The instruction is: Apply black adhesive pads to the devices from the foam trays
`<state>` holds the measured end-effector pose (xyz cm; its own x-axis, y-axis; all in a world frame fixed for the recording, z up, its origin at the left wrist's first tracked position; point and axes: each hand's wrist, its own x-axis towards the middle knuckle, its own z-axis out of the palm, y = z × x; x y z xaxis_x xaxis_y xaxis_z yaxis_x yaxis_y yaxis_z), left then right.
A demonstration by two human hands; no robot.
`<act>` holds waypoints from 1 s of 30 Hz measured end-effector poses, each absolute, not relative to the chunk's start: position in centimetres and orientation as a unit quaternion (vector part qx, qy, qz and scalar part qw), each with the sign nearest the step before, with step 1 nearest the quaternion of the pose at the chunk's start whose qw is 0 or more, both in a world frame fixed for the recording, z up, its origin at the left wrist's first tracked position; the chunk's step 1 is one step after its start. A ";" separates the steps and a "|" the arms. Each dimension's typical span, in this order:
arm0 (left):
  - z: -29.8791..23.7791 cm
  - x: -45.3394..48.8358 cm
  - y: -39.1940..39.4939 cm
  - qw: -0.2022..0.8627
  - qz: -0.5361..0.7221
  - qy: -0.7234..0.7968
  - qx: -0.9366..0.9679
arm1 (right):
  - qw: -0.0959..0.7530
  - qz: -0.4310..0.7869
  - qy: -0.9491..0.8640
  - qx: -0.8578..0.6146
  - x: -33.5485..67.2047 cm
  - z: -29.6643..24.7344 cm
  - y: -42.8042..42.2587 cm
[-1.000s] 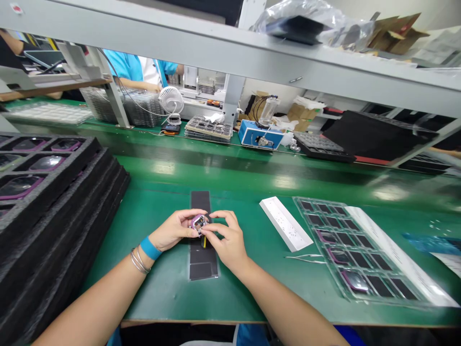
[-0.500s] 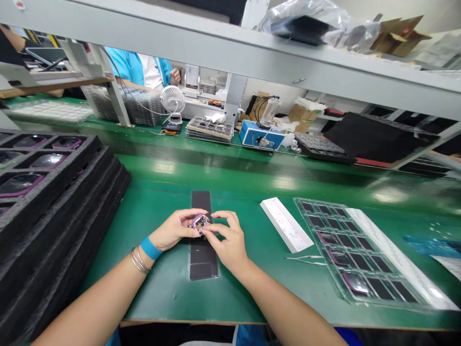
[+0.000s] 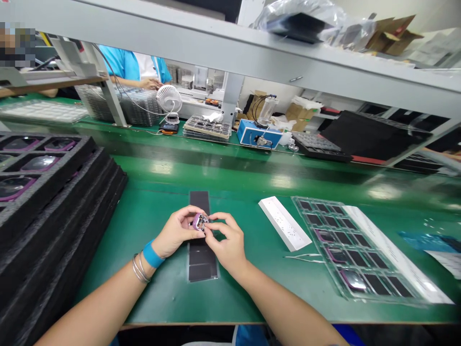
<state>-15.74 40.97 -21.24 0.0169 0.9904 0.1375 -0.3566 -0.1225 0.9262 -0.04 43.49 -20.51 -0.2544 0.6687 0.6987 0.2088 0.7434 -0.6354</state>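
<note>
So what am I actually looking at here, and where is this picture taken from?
This view comes from a camera worn on a person's head, looking down at their own bare hands. The left hand holds a small purple-rimmed piece, and the right hand touches it with its fingers. Beneath them lies a dark strip on a green workbench. To the left are stacked black foam trays holding similar pieces; to the right lie tweezers and a clear plastic tray. Across the bench is a co-worker in blue.
</note>
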 end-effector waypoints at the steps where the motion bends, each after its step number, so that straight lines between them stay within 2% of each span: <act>1: -21.2 -15.7 41.0 0.550 0.606 0.360 0.448 | 0.540 0.209 -0.763 -0.287 0.0 -20.6 43.6; 7: -21.1 -15.6 41.2 0.524 0.607 0.386 0.456 | 0.530 0.165 -0.792 -0.254 -0.2 -20.9 44.0; 13: -20.9 -15.6 40.9 0.584 0.591 0.374 0.411 | 0.498 0.108 -0.817 -0.269 3.3 -17.7 46.3; 16: -20.4 -15.6 40.7 0.626 0.588 0.351 0.372 | 0.452 0.075 -0.770 -0.444 9.0 -15.6 49.6; 19: -20.2 -15.9 40.7 0.667 0.573 0.336 0.337 | 0.313 0.091 -0.695 -0.641 14.7 -15.2 52.9; 22: -20.5 -16.3 40.9 0.697 0.555 0.324 0.317 | 0.233 0.105 -0.668 -0.699 17.4 -16.0 54.8; 24: -20.7 -16.6 40.9 0.715 0.541 0.311 0.314 | 0.258 0.088 -0.652 -0.708 16.8 -16.2 54.8; 27: -20.9 -16.6 40.9 0.732 0.530 0.285 0.319 | 0.417 0.108 -0.649 -0.627 12.7 -16.3 53.1; 29: -20.9 -16.5 40.9 0.736 0.531 0.270 0.323 | 0.495 0.243 -0.671 -0.496 8.8 -16.7 51.0; 30: -21.0 -16.4 40.9 0.735 0.532 0.264 0.325 | 0.482 0.331 -0.684 -0.436 6.9 -17.0 49.7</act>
